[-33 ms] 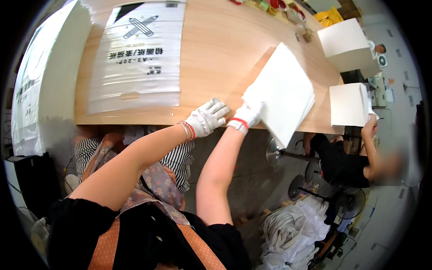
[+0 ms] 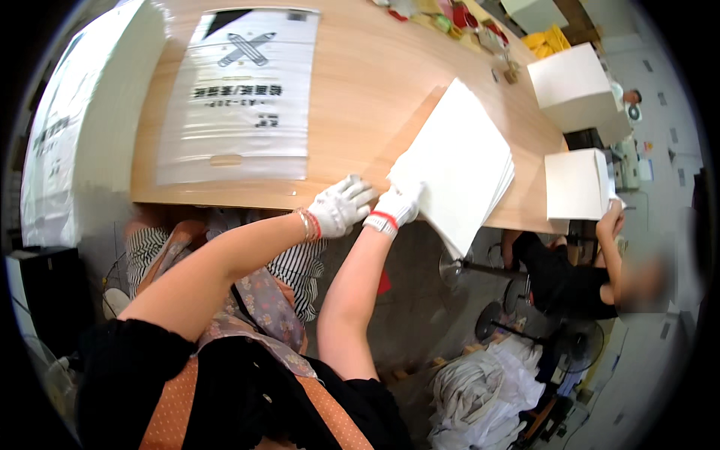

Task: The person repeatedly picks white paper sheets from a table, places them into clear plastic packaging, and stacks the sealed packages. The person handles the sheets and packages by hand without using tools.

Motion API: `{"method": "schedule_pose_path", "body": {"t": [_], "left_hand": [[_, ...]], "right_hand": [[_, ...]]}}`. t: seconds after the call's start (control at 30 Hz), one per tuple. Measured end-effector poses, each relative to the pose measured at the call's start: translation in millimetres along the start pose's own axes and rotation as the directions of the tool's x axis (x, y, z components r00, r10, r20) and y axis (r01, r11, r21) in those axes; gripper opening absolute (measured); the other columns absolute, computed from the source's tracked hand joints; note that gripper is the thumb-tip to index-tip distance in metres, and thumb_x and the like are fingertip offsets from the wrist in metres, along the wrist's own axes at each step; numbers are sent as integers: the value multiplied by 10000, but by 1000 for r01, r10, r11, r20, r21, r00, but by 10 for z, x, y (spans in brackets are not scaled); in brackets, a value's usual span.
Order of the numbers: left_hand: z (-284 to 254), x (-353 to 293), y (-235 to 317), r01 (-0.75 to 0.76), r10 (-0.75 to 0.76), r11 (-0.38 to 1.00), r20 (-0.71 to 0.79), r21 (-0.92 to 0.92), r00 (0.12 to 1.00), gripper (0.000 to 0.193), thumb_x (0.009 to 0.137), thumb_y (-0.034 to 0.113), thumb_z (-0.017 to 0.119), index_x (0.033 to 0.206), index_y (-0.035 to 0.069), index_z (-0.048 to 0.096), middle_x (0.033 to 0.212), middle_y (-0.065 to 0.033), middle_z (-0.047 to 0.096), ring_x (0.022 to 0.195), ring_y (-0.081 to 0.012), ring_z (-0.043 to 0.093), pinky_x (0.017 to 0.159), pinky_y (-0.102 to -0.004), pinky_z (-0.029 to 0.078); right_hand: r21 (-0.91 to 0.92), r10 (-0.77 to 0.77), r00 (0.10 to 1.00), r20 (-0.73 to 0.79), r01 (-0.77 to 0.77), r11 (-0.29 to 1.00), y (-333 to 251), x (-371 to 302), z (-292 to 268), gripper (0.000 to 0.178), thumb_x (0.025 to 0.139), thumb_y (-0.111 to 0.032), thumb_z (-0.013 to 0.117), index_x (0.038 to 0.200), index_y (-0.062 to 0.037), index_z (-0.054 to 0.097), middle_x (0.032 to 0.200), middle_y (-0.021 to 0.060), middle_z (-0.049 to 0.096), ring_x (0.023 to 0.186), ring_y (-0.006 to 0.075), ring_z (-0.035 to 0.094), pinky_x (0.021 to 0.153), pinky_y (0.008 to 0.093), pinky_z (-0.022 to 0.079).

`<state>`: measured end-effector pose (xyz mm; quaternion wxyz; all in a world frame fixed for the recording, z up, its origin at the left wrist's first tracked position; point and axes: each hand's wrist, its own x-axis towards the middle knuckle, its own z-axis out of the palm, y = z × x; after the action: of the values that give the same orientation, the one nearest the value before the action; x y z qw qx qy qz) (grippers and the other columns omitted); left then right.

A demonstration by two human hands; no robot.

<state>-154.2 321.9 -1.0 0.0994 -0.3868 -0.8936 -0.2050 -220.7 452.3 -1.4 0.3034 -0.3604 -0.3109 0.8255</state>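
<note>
A fanned stack of white paper sheets (image 2: 461,161) lies aslant at the table's right, its lower corner sticking out past the front edge. My right hand (image 2: 399,202), in a white glove, grips the stack's left corner; its fingertips blend into the white sheets. Just left of it, my left hand (image 2: 343,205), gloved too, has its fingers stretched out over the table edge and holds nothing. Farther left, a clear plastic bag (image 2: 240,142) with a crossed-pencils print lies flat on the wooden table (image 2: 360,82).
A tall pile of printed plastic bags (image 2: 82,135) stands at the far left. Colourful small items (image 2: 457,19) lie at the back. To the right, a co-worker (image 2: 562,270) handles another paper stack (image 2: 576,186). White cloth (image 2: 480,390) and a fan (image 2: 581,345) are at the lower right.
The paper stack has slid slightly left with my right hand, nearer the plastic bag. My left hand has shifted only a little.
</note>
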Motion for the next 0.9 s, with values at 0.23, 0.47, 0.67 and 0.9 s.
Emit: {"method": "schedule_pose_path", "body": {"t": [0.23, 0.47, 0.67, 0.9], "left_hand": [[-661, -1809, 127, 102, -102, 942, 17, -319, 995, 366, 594, 86, 634, 955, 70, 577, 1090, -104, 583, 1037, -291, 548, 880, -370, 464], [-1184, -3575, 155, 695, -742, 642, -32, -322, 670, 251, 705, 30, 540, 951, 12, 587, 952, -158, 609, 894, -331, 593, 790, -385, 481], [-1379, -3544, 222, 680, -763, 607, -62, -412, 644, 235, 728, 3, 526, 957, 14, 575, 956, -144, 601, 897, -320, 596, 773, -357, 485], [-1408, -2781, -235, 475, -613, 774, -306, -419, 728, 148, 747, 27, 571, 893, 49, 566, 858, -125, 592, 807, -306, 597, 702, -379, 480]], "right_hand": [[-194, 50, 991, 125, -25, 981, 127, -880, -789, 458, 782, -123, 686, 1153, 88, 521, 1169, 160, 568, 1027, 279, 584, 856, 416, 522], [-397, 174, 880, 442, 18, 918, -206, -600, -938, 433, 800, -179, 613, 1163, 42, 534, 1064, 171, 619, 871, 291, 646, 714, 404, 572], [-522, 304, 892, 334, -94, 848, -155, -299, -566, 408, 807, -136, 571, 1162, 56, 509, 1050, 190, 621, 876, 330, 644, 667, 429, 575], [-417, 368, 888, 274, -235, 878, -212, -671, -766, 431, 905, -356, 558, 1190, -35, 517, 993, 113, 623, 849, 272, 631, 760, 430, 559]]}}
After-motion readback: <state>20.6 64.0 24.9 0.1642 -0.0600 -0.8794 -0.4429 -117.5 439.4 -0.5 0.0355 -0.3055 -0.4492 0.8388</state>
